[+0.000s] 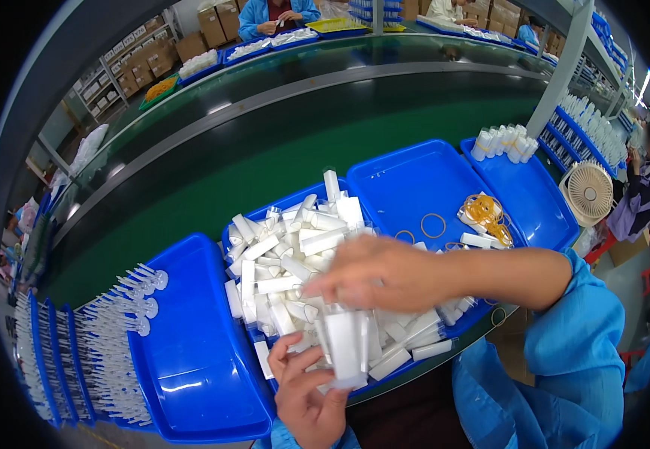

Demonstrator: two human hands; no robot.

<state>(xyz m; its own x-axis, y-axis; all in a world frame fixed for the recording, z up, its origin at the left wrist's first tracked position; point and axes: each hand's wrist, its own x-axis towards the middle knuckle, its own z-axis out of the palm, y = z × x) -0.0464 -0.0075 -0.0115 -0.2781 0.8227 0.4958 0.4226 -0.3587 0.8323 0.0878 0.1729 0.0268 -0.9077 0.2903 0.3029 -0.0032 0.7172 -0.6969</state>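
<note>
My left hand (310,393) is closed round the lower end of a small cluster of white box-shaped plastic tubes (345,348) with clear parts. It holds the cluster upright at the near edge of a blue tray. My right hand (385,273) reaches across from the right, just above the cluster's top, and is smeared by motion. Whether its fingers grip anything cannot be made out. Beneath both hands, a heap of loose white tubes (261,247) fills the tray.
Rubber bands (486,213) lie in the blue tray (396,176) behind. Banded bundles of tubes (503,142) stand in another at the far right. Left are a blue tray (194,337) and racks of thin white parts (111,359). Beyond runs a green conveyor belt (265,135); a person (278,16) works across it.
</note>
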